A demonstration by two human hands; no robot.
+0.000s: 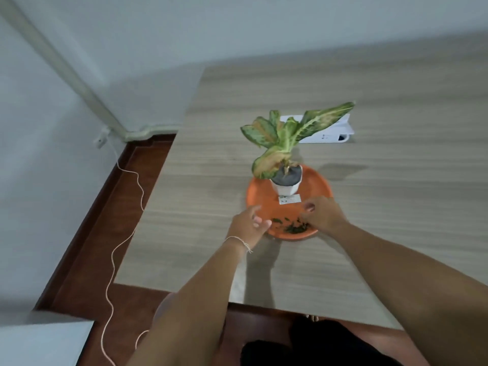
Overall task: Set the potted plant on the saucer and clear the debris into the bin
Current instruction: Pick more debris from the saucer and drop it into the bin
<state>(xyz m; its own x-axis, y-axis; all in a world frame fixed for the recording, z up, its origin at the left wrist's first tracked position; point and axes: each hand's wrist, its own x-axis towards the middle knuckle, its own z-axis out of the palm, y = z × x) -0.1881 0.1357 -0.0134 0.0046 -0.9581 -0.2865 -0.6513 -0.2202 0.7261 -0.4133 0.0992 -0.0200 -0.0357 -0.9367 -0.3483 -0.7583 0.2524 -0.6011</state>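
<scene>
Plant (286,143) already sits in the saucer (317,186), middle of frame. Debris (291,225) lies at its lower rim. My right hand (320,212) pinches at bits, left hand (247,224) cupped loosely open beside. Best sweep crumbs into that palm, no bin visible.

- One view only, from a camera worn on the person's head.
- It looks forward and steeply down over the near edge of the desk (343,88).
- Both forearms reach up from the bottom of the frame; the hands sit close to the centre.
- Wide-angle lens: the desk edges splay and the wall (52,101) leans in at the left.
- Floor (87,247) shows at the left and bottom, the person's lap at the bottom edge.
</scene>
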